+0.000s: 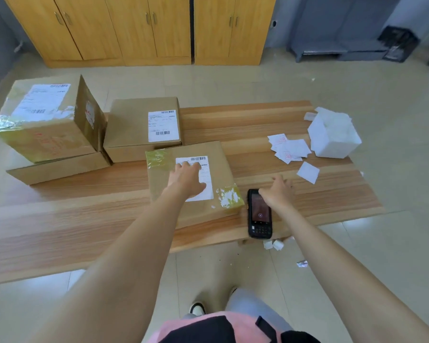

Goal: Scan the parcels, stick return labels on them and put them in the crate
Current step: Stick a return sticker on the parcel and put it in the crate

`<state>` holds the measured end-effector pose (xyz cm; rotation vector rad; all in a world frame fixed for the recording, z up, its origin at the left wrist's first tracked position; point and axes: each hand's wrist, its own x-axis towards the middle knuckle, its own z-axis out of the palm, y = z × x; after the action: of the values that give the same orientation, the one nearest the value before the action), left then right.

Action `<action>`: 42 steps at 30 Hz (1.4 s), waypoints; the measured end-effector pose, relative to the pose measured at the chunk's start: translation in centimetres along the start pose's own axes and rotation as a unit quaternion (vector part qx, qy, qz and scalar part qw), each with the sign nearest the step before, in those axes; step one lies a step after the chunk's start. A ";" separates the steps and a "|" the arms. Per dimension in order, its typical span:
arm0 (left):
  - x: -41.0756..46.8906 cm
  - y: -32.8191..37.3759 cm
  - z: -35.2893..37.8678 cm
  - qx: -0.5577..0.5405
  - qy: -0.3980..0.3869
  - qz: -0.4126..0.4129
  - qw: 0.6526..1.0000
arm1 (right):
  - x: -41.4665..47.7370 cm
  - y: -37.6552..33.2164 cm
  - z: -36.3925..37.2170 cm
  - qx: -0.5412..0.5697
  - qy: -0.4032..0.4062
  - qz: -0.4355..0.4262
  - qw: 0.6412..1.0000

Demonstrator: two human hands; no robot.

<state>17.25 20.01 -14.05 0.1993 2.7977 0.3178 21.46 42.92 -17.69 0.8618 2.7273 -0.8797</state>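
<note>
While the nearest parcel is being touched by the left hand, fingers flat and spread, the right hand is being held, fingers loosely extended, above the scanner just right of that parcel.

Low wooden table: cardboard parcels crowd ten o'clock, taped parcel dead centre, scanner at five, loose labels and white box at two.

Table: wood-grain, smooth, low sheen. Near parcel: matt brown cardboard, glossy yellowish tape at corners, white paper label. Scanner: black plastic, glossy screen. Floor tiles, 3 o'clock: glossy.
</note>
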 end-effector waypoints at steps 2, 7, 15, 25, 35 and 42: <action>0.6 1.7 0.1 -0.001 -0.008 0.024 1.000 | 0.3 0.6 -1.0 0.004 0.006 0.011 1.000; 2.3 5.6 0.6 -0.009 -0.024 0.060 0.998 | 2.7 3.0 -4.1 -0.007 0.031 0.031 0.999; 7.3 12.0 1.5 0.005 -0.027 0.054 0.998 | 9.6 7.6 -7.9 -0.002 0.035 0.053 0.998; 12.9 21.3 4.6 -0.019 -0.052 -0.006 0.998 | 19.9 13.2 -11.4 -0.035 -0.059 0.031 0.997; 14.5 26.3 8.1 -0.032 -0.081 -0.041 0.995 | 22.8 14.4 -9.2 -0.147 -0.142 -0.099 0.974; 15.0 25.7 9.2 -0.049 -0.100 -0.068 0.991 | 24.0 15.3 -7.6 -0.208 -0.133 -0.118 0.962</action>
<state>8.81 49.24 -20.85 0.0151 2.5751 0.3792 10.58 68.92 -26.32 0.3159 2.6554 -0.3865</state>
